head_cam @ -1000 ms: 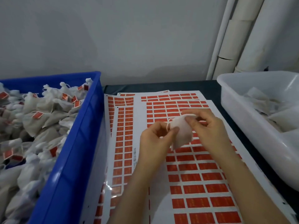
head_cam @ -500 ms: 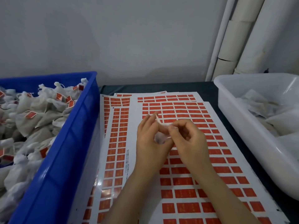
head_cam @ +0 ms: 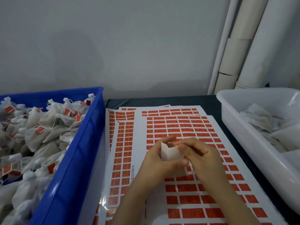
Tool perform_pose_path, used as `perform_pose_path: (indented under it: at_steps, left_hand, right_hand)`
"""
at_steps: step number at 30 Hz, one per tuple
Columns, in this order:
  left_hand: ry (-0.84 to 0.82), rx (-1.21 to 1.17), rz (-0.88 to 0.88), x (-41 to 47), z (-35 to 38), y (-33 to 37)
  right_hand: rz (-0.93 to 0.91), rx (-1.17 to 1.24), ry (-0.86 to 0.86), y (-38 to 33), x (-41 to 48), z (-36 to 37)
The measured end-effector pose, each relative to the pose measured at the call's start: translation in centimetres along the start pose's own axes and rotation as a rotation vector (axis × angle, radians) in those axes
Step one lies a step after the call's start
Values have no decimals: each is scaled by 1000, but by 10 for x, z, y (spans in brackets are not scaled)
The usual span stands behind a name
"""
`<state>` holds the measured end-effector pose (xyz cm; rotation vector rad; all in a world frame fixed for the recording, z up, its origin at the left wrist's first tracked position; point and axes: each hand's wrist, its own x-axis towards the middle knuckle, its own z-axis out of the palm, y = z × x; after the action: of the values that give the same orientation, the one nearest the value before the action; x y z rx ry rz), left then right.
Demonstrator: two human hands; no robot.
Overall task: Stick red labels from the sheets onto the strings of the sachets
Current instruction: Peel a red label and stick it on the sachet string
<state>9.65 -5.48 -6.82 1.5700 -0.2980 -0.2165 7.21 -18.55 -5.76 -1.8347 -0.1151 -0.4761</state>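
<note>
A small white sachet (head_cam: pixel 169 152) is held between both hands above the label sheets (head_cam: pixel 178 125). My left hand (head_cam: pixel 159 157) cups it from below and the left, thumb under it and fingers curled over its top. My right hand (head_cam: pixel 200 152) pinches its upper right edge with thumb and fingertips. The sachet's string cannot be made out. Several white sheets of red rectangular labels lie overlapped on the dark table.
A blue crate (head_cam: pixel 78 159) on the left is full of white sachets, several with red labels. A white tub (head_cam: pixel 253 140) on the right holds more white sachets. White pipes (head_cam: pixel 240 46) run up the grey wall behind.
The hands have come together and dropped closer to the sheets. The sachet, open in view a second ago and mostly hidden half a second ago, now shows again between the fingers.
</note>
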Motion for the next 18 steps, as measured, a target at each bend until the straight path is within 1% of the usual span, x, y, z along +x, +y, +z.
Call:
perform_pose_path:
  at_steps: [3, 6, 8, 13, 18]
  left_hand:
    - [56, -41, 12, -1, 0, 0]
    - [167, -34, 42, -1, 2, 1]
    - [239, -8, 37, -1, 2, 5]
    - [257, 26, 59, -2, 2, 5]
    - [303, 59, 81, 0, 3, 7]
  right_hand:
    - [-7, -55, -1, 1, 3, -3]
    - [-9, -82, -25, 3, 3, -2]
    - [0, -110, 0, 4, 3, -1]
    - [-23, -180, 86, 5, 3, 0]
    - [-99, -233, 96, 6, 2, 2]
